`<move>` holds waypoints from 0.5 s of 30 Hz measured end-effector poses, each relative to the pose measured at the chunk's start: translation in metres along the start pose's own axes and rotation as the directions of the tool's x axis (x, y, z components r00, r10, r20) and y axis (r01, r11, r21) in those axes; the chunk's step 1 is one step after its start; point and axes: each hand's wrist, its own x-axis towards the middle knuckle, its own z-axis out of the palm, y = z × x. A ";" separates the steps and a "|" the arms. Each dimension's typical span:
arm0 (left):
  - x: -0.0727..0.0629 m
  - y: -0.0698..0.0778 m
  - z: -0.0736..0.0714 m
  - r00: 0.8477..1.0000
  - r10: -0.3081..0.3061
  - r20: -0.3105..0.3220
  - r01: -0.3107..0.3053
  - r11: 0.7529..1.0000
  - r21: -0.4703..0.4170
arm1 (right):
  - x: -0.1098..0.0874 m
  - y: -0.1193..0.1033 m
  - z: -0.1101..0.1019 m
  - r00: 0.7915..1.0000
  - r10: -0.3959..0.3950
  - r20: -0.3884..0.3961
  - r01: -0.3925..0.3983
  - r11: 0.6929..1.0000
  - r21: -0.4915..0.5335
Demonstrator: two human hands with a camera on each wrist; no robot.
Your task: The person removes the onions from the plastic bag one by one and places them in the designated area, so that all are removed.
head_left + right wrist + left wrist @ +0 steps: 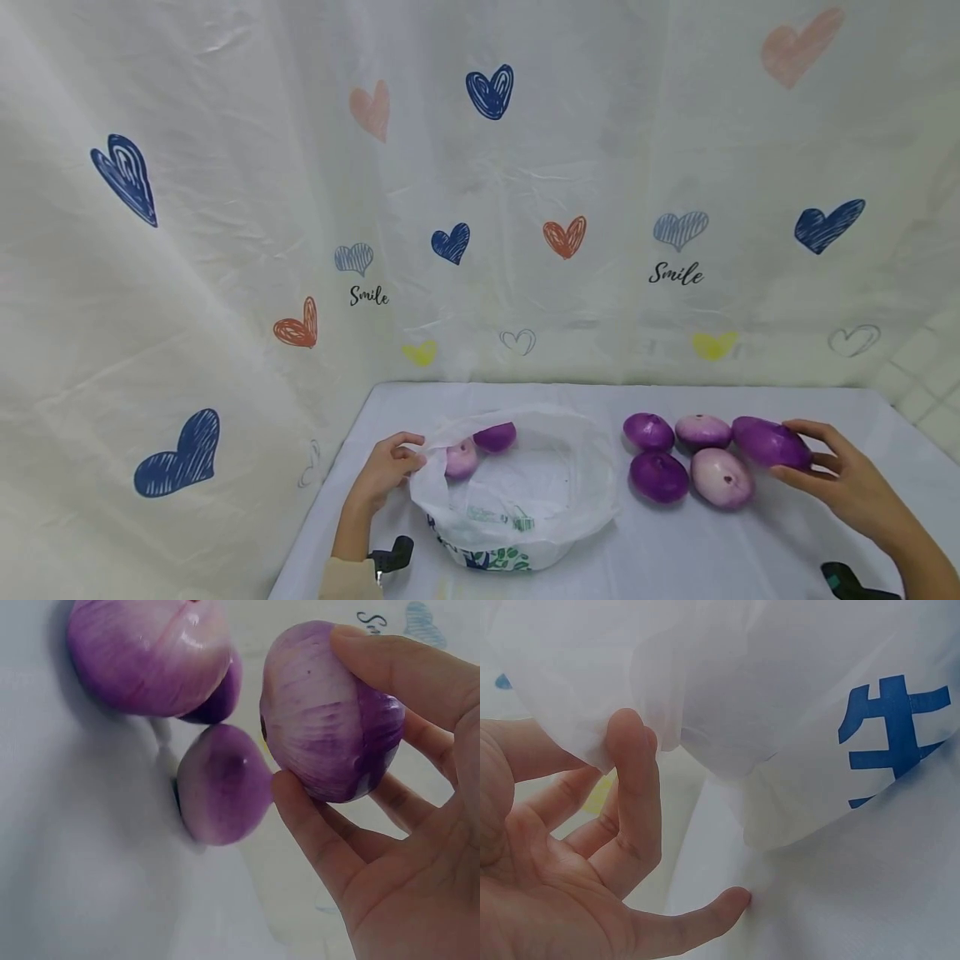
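Note:
At the left, my left hand pinches the rim of a white plastic bag between thumb and fingers. In the left wrist view the thin plastic hangs from those fingertips, with a blue printed character at its side. The bag's mouth is spread wide, and inside by the left wall lie a pale onion and a dark purple onion. On the right, my right hand grips a purple onion between thumb and fingers, close beside the other onions.
Several purple and pale onions, among them a dark one and a pale one, sit grouped right of the bag on the white table. Behind stands a white curtain printed with hearts. Black wrist camera mounts show at both forearms.

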 end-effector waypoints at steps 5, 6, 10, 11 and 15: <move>0.000 0.000 0.000 1.000 -0.002 -0.004 0.002 1.000 0.000 | -0.001 0.009 -0.003 1.000 0.012 0.029 -0.013 1.000 0.013; 0.000 0.000 0.000 1.000 -0.002 -0.004 0.002 1.000 0.001 | -0.001 0.011 -0.003 0.999 0.008 0.033 -0.008 1.000 0.019; 0.000 0.000 0.001 1.000 0.001 -0.005 -0.001 1.000 -0.003 | -0.003 0.017 -0.002 1.000 -0.006 0.027 0.005 0.999 0.037; -0.001 0.000 0.001 1.000 0.002 -0.005 -0.002 1.000 -0.005 | -0.004 0.018 -0.002 1.000 -0.006 0.030 0.005 0.999 0.036; -0.001 0.000 0.001 1.000 0.007 -0.006 -0.007 1.000 -0.005 | -0.004 0.022 -0.003 0.999 0.008 0.043 -0.009 1.000 0.021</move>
